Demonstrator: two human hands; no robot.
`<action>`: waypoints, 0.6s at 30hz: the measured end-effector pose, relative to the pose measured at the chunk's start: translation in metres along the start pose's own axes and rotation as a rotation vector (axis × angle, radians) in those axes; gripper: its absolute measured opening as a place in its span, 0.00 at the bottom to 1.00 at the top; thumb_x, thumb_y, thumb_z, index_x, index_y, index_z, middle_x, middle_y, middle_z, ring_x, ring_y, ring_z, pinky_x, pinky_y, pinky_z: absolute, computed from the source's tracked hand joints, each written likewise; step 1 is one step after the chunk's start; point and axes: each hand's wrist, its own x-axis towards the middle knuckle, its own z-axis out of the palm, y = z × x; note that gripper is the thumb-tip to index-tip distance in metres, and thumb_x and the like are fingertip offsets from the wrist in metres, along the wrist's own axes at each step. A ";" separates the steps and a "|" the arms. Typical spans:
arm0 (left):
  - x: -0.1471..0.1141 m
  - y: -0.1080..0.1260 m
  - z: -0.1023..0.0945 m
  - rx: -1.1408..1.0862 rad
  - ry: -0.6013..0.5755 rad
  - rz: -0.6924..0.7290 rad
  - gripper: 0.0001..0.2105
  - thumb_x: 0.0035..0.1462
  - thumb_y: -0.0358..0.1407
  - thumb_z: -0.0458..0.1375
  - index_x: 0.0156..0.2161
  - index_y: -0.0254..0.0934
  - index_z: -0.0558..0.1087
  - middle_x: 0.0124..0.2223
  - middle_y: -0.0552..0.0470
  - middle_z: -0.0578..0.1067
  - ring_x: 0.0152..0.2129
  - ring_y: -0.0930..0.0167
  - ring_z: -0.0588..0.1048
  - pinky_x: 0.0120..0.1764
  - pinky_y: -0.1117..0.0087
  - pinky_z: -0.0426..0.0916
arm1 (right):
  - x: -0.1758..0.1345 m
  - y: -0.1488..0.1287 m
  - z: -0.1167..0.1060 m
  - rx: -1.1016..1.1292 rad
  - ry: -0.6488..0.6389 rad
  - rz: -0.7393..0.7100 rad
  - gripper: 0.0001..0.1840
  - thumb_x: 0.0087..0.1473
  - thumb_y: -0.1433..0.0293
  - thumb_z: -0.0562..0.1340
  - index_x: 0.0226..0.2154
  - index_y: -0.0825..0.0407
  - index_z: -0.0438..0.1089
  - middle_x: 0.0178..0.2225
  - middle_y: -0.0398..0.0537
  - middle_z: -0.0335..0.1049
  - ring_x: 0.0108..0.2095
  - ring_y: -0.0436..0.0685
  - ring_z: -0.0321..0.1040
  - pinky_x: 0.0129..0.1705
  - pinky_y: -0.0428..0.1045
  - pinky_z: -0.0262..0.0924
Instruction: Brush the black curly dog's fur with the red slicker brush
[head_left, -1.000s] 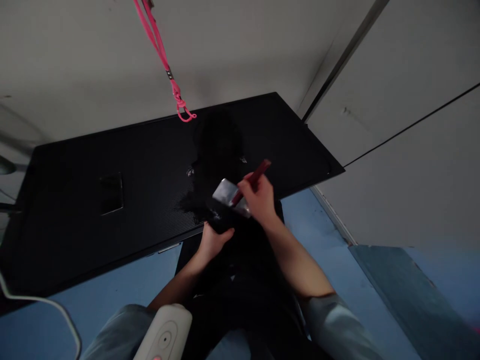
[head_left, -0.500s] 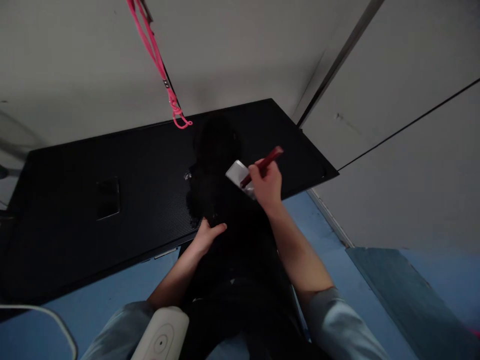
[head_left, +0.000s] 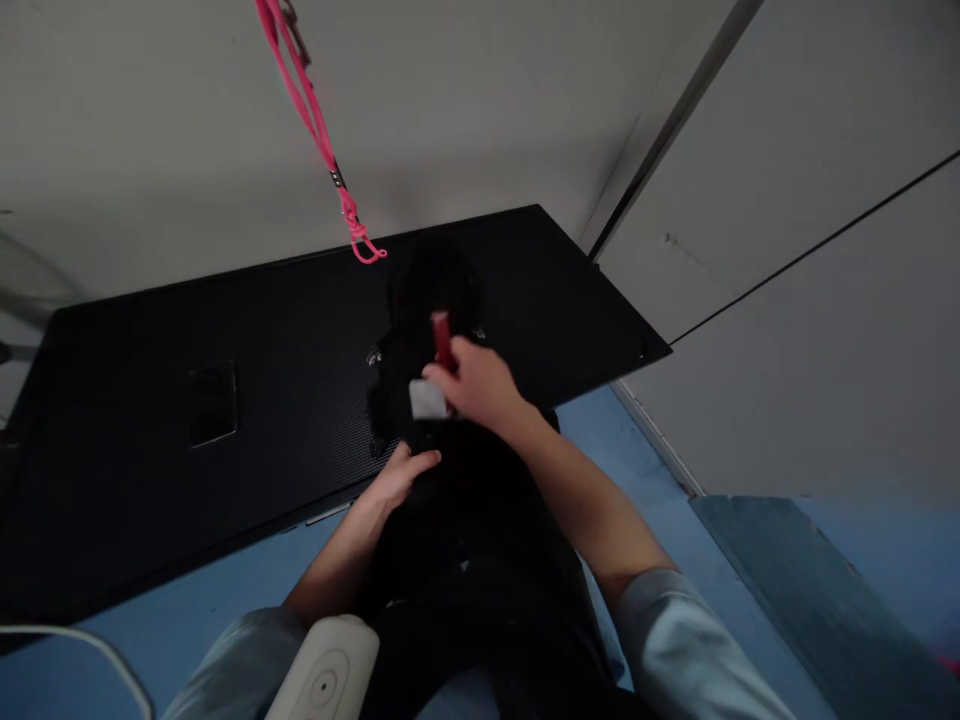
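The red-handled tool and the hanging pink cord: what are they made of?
The red-handled tool in the right hand: plain red handle, perhaps plastic or painted wood; pale, flat head, possibly metal, but blur hides its finish. The pink cord: probably matte synthetic textile, given its bright colour and knotted loop.
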 end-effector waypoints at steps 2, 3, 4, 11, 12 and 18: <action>-0.001 -0.004 -0.007 0.064 0.012 0.018 0.26 0.38 0.34 0.63 0.47 0.34 0.68 0.38 0.46 0.77 0.34 0.64 0.75 0.39 0.63 0.70 | 0.003 0.002 0.003 0.040 0.191 0.059 0.15 0.53 0.58 0.55 0.36 0.52 0.63 0.29 0.47 0.68 0.29 0.54 0.65 0.31 0.48 0.54; -0.003 -0.006 -0.012 0.116 0.004 0.026 0.26 0.38 0.34 0.63 0.47 0.34 0.68 0.39 0.46 0.76 0.34 0.64 0.75 0.40 0.62 0.70 | 0.004 0.004 0.007 0.088 0.208 0.042 0.15 0.53 0.58 0.55 0.37 0.52 0.63 0.30 0.47 0.68 0.30 0.53 0.65 0.32 0.48 0.55; -0.006 -0.007 -0.018 0.178 -0.008 0.042 0.25 0.39 0.34 0.63 0.46 0.33 0.68 0.39 0.45 0.76 0.35 0.63 0.75 0.40 0.62 0.70 | 0.005 0.008 0.011 0.147 0.155 0.007 0.15 0.52 0.58 0.56 0.36 0.52 0.64 0.29 0.46 0.68 0.29 0.53 0.65 0.32 0.48 0.55; -0.036 -0.015 -0.071 0.604 -0.047 0.138 0.16 0.42 0.40 0.60 0.36 0.31 0.72 0.34 0.45 0.76 0.35 0.62 0.73 0.39 0.62 0.69 | 0.019 0.027 0.049 0.489 0.223 0.172 0.13 0.50 0.60 0.57 0.33 0.52 0.64 0.27 0.43 0.66 0.27 0.51 0.64 0.30 0.47 0.58; -0.038 -0.016 -0.076 0.639 -0.052 0.137 0.16 0.42 0.41 0.60 0.36 0.31 0.72 0.35 0.46 0.76 0.35 0.63 0.73 0.40 0.62 0.69 | 0.018 0.026 0.054 0.519 0.260 0.152 0.13 0.49 0.60 0.57 0.34 0.52 0.64 0.28 0.43 0.67 0.27 0.50 0.64 0.31 0.47 0.58; -0.041 -0.019 -0.088 0.762 -0.063 0.084 0.14 0.46 0.43 0.56 0.32 0.32 0.72 0.32 0.47 0.75 0.31 0.65 0.73 0.38 0.64 0.69 | 0.022 0.024 0.069 0.673 0.017 0.156 0.10 0.47 0.62 0.59 0.29 0.52 0.63 0.25 0.43 0.66 0.26 0.51 0.65 0.31 0.48 0.60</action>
